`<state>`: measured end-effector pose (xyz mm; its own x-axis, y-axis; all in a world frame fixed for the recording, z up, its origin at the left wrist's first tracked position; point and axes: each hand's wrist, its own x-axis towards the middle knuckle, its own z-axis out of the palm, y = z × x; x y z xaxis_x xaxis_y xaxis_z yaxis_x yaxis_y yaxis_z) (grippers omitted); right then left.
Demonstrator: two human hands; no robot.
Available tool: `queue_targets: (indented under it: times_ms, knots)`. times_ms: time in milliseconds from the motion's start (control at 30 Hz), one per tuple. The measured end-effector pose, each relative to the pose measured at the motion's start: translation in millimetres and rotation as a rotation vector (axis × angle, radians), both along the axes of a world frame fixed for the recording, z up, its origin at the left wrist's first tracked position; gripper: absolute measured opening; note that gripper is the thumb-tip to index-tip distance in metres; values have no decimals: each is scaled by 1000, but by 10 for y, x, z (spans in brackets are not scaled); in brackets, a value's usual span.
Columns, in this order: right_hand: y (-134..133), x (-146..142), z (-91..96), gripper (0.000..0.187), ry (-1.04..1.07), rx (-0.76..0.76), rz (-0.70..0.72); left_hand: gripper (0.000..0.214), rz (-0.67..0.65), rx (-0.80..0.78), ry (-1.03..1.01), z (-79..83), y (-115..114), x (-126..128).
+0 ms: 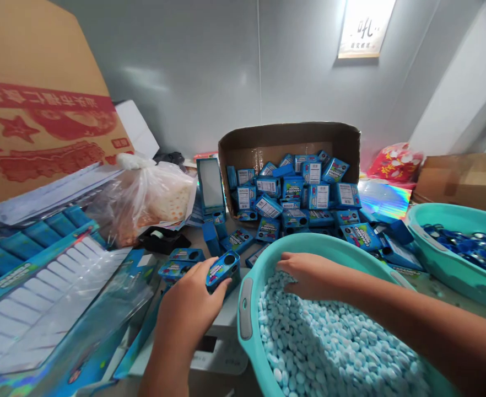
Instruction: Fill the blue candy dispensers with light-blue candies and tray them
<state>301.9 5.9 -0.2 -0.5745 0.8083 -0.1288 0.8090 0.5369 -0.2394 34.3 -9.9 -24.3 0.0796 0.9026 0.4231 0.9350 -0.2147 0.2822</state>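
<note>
A: Where's the left hand (191,295)?
B: Just left of the tub (350,255), the turquoise one in front.

A: Fingers?
B: Clamped on a box (223,268), thumb on the side toward the tub. Small, blue, printed, dark round spot on the face turned to camera.

A: So the box is left of the tub too?
B: Yes, near its rim, above the white scale (222,353). Can't tell if box and scale touch.

A: Right hand (304,274)?
B: Inside the tub, toward its far left wall. Forearm crosses over the rim from the right.

A: Fingers there?
B: Tips hidden by the hand and candies (309,336). Can't tell if apart or together, or holding any.

A: Candies?
B: Pale blue, rounded, loose, spread across the tub's inside.

A: Behind the tub?
B: Brown carton (263,140), open toward us, more blue boxes (292,188) heaped in it and spilling out toward the tub.

A: Right of the tub?
B: Second bowl (427,240), also turquoise, blue and silvery pieces (474,248) in it.

A: Far left of the tub?
B: White divided tray (40,303), knotted plastic bag (160,190) beyond it.
</note>
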Motion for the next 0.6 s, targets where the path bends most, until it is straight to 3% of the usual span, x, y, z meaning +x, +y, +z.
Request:
queue_targets:
  times_ms: [133, 233, 367, 600]
  knots:
    - [-28, -18, 70, 21, 19, 17, 8, 39, -214, 415, 104, 75, -37, 53]
    - [-44, -29, 75, 25, 59, 34, 16, 48, -389, 410, 203, 113, -56, 79]
    - [-40, -41, 19, 28, 57, 30, 16, 50, -378, 494, 179, 91, -72, 102]
    - [-56, -68, 57, 24, 53, 44, 24, 48, -447, 440, 35, 85, -105, 131]
